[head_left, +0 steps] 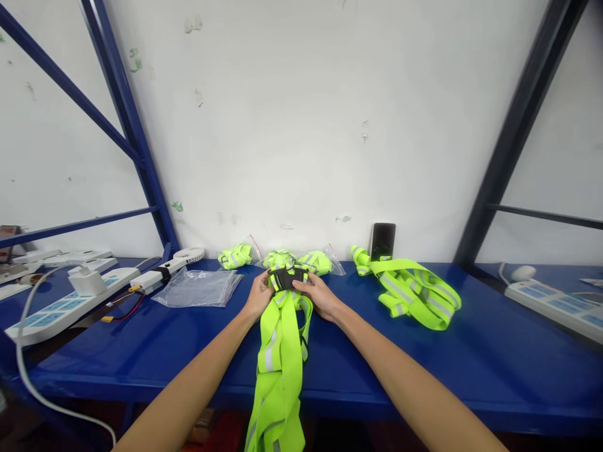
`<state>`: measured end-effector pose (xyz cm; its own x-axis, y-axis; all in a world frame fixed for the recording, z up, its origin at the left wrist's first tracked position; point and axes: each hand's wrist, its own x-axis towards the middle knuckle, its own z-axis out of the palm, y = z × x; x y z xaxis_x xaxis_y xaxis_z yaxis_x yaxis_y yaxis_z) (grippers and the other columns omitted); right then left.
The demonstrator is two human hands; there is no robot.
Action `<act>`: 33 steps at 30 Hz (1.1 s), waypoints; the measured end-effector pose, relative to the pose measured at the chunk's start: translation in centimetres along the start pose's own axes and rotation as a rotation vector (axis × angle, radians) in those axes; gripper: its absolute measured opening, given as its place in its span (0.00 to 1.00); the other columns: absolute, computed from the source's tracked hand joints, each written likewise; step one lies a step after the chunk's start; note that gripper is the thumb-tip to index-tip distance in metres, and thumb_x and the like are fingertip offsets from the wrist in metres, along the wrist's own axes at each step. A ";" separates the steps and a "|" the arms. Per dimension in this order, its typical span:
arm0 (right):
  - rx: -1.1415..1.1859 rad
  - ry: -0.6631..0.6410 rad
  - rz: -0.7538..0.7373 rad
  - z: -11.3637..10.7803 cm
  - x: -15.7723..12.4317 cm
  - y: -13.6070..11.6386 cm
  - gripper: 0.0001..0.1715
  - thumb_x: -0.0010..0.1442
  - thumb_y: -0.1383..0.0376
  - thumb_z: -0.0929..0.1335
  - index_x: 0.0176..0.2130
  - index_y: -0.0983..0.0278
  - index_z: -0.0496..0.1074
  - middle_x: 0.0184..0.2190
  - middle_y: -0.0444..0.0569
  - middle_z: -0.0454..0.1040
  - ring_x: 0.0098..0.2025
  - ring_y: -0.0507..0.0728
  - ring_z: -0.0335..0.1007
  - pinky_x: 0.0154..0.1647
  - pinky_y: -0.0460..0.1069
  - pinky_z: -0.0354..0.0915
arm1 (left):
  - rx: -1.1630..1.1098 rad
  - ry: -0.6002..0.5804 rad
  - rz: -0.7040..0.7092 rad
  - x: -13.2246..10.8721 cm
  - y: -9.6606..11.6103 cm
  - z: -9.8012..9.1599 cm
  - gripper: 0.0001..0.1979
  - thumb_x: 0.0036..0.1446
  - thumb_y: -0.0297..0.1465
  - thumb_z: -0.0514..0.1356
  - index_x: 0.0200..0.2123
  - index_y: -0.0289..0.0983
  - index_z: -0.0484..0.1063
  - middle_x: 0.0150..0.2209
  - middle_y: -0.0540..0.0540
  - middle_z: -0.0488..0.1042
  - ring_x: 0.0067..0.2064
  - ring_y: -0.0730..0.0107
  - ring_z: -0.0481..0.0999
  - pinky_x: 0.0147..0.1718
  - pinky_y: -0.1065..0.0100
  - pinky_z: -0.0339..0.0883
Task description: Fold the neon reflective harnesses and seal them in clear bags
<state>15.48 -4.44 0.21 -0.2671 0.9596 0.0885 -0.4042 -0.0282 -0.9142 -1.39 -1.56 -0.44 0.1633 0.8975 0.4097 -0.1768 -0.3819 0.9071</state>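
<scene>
My left hand [260,295] and my right hand [319,295] hold a black plastic buckle [287,279] between them, one at each side. The buckle belongs to a fluorescent yellow-green reflective strap [277,351] with silvery bands. Its long straps hang over the front edge of the table toward me. Fingers of both hands are closed on the buckle, the right thumb lying on its front face. Just behind it sit bundles of the same strap, among them a folded one [316,262] in a clear bag.
On the blue table [358,351] lie clear plastic bags [198,289], a bagged strap [235,256] and a loose strap [419,292]. A phone [382,241] leans against the wall. Power strips stand left [70,307] and right [560,304], beside a small white fan [188,255].
</scene>
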 end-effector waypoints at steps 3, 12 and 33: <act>0.013 0.018 -0.069 0.3 -0.1 0.0 0.31 0.44 0.61 0.76 0.46 0.62 0.66 0.34 0.47 0.78 0.29 0.58 0.76 0.30 0.53 0.72 | -0.110 0.043 -0.109 -0.1 -0.1 0.2 0.27 0.39 0.31 0.69 0.46 0.36 0.72 0.38 0.44 0.80 0.40 0.59 0.79 0.39 0.64 0.71; -0.033 0.187 -0.260 1.0 0.3 0.5 0.33 0.43 0.60 0.76 0.47 0.61 0.65 0.42 0.51 0.77 0.40 0.62 0.76 0.37 0.55 0.73 | -0.132 0.075 -0.262 -0.1 0.3 0.8 0.19 0.43 0.36 0.67 0.39 0.34 0.77 0.35 0.44 0.81 0.39 0.56 0.79 0.35 0.64 0.71; -0.228 0.082 -0.166 -1.2 0.5 0.7 0.35 0.50 0.54 0.73 0.54 0.58 0.61 0.32 0.45 0.77 0.22 0.54 0.70 0.21 0.49 0.67 | -0.061 -0.135 -0.215 -1.1 0.8 1.2 0.38 0.50 0.36 0.66 0.61 0.41 0.52 0.47 0.41 0.75 0.42 0.59 0.78 0.40 0.62 0.73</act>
<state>16.15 -3.60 -0.83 -0.1381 0.9656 0.2205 -0.2267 0.1859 -0.9560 -0.53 -3.12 0.00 0.3305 0.9176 0.2209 -0.1821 -0.1676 0.9689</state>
